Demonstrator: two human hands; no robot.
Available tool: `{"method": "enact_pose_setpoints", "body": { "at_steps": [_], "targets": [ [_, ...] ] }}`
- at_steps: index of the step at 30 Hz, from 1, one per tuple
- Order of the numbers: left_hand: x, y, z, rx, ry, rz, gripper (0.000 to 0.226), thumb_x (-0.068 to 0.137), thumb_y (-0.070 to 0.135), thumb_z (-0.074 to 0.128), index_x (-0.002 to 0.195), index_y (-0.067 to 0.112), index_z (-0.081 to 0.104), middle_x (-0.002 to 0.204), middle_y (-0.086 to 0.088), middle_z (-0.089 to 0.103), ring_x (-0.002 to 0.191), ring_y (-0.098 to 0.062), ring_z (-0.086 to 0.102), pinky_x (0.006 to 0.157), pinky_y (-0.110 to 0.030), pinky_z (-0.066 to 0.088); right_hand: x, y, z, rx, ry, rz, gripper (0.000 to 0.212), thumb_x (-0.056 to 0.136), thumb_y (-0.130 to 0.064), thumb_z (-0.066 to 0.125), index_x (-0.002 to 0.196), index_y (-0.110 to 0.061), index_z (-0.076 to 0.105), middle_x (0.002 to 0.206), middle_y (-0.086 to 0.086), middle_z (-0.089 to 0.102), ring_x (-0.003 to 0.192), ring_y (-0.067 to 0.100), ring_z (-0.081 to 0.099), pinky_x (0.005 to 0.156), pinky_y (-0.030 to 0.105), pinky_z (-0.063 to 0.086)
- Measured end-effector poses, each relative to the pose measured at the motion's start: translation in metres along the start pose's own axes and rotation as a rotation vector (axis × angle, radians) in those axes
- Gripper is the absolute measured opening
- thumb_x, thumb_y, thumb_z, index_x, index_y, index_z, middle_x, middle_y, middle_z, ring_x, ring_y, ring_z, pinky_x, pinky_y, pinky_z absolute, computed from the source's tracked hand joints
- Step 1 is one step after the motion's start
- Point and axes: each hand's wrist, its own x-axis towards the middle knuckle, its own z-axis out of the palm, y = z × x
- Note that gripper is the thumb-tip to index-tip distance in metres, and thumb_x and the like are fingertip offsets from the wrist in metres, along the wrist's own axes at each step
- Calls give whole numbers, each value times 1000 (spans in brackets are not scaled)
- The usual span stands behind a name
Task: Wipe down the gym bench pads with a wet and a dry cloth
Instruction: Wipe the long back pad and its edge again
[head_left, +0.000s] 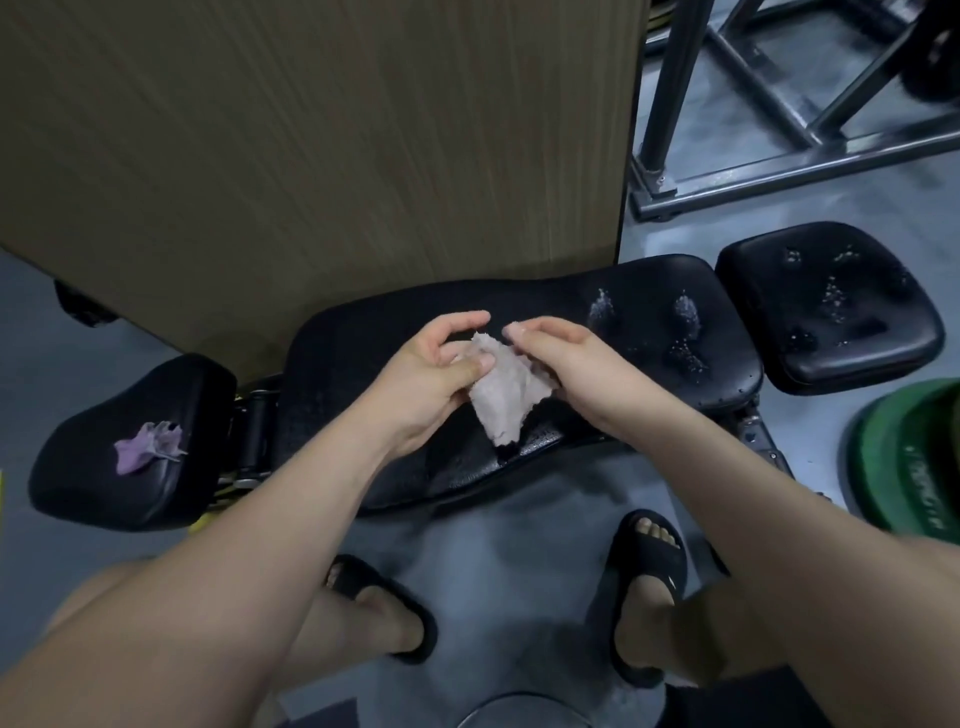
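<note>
We pinch the pale cloth (506, 395) between left hand (436, 374) and right hand (561, 358), just above the middle pad (649, 283). A purple cloth (148, 447) lies on the left pad (78, 467). Droplets (685, 312) dot the middle pad and the right pad (883, 332): wiping looks barely begun.

A long black padded bench cushion (649, 291) runs left to right above a grey floor (493, 561), with wet, foamy patches (685, 317) dotting its right end. A smaller black pad (78, 467) at its left end carries a crumpled purple cloth (148, 447). Another small black pad (883, 358) at the right is speckled with droplets (831, 293).
</note>
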Motion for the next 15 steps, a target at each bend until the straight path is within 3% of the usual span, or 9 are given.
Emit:
{"method": "enact_pose_setpoints", "body": {
  "at_steps": [2,5,8,10,15],
  "targets": [
    [0,-5,-5,68,41,8,53,94,-9,61,139,17,52,112,-12,70,106,-24,69,100,-37,55,1,5,0,-54,-26,4,25,97,-25,69,118,-11,70,96,3,77,86,12,71,78,30,52],
    [-3,-10,-15,188,137,-44,51,91,-5,68,137,13,56,121,-17,68,114,-30,68,104,-44,52,1,13,6,-160,-78,5,18,93,-22,72,101,-6,75,90,17,76,76,20,68,74,35,51],
    [-7,-17,-23,229,161,-111,23,94,1,67,117,-2,67,110,-25,72,108,-39,70,101,-52,54,2,18,11,-247,-16,26,15,93,-26,73,88,-12,72,76,8,70,70,18,62,72,40,50],
    [-9,-22,-26,234,168,-138,13,97,6,64,107,-2,69,106,-26,73,103,-39,71,95,-52,57,2,25,14,-309,15,31,16,93,-32,70,91,-17,69,77,7,71,70,16,64,76,46,54],
    [-8,-50,-34,222,175,-171,5,96,4,65,100,6,69,89,-11,75,87,-25,73,85,-42,62,-2,46,25,-614,127,6,13,94,-29,68,102,-23,59,79,-2,68,66,14,60,68,35,51]
  ]
}}
